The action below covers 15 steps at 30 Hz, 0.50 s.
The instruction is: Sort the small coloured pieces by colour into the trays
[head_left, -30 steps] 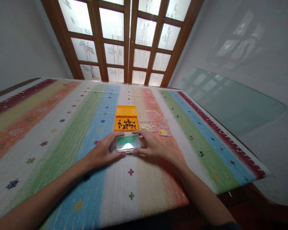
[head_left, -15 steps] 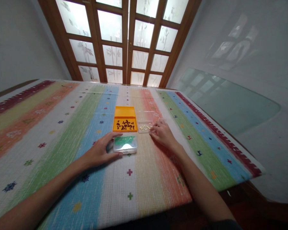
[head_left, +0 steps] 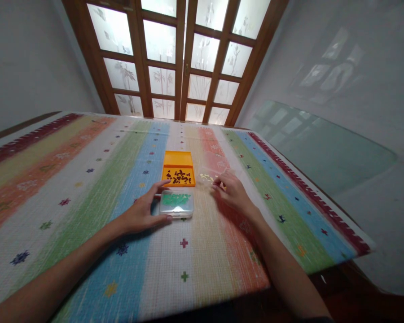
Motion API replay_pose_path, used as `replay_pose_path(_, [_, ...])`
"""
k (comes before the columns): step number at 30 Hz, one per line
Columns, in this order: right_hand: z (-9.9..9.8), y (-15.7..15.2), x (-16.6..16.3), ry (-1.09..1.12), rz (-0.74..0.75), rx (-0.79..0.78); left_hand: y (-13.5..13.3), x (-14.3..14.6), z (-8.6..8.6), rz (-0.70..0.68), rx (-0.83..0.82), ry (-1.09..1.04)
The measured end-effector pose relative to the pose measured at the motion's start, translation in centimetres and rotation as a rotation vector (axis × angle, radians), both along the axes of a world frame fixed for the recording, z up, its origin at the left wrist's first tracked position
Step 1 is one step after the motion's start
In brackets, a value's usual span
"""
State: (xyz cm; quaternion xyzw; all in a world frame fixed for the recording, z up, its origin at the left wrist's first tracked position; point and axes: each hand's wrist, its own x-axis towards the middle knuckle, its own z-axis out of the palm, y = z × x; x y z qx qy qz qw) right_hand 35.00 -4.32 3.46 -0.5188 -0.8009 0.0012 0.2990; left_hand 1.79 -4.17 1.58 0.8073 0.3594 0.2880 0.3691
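Observation:
My left hand (head_left: 143,208) grips a closed clear plastic box (head_left: 177,205) by its left side, thumb along the near edge and fingers at the far edge. Green pieces show through its lid. My right hand (head_left: 231,192) is closed, fingertips pinched at the near right side of an open clear plastic box holding small pale yellow pieces (head_left: 207,178). That box is blurred and partly hidden by the fingers. Just beyond the green-filled box, an open orange box (head_left: 177,159) holds many small dark pieces (head_left: 180,176).
A striped, patterned cloth (head_left: 202,251) covers the table, whose near edge runs in front of me. Wooden doors with frosted panes (head_left: 183,67) stand at the far end. A pale wall (head_left: 350,67) with a glassy panel (head_left: 323,143) is on the right.
The clear box with pale pieces has turned and slid slightly right with my right hand. My left hand stays around the green-filled box. The whole view has shifted a little.

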Motion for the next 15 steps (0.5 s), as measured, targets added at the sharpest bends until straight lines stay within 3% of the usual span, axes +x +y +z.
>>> replay_pose_path(7, [1.8,-1.5,-2.0,0.062,0.136,0.114,0.0,0.1,1.1,0.028,0.137,-0.060])
replay_pose_path(15, [2.4,-3.9,-6.0,0.068,0.316,0.180,-0.6,1.3,1.7,0.105,0.228,-0.125])
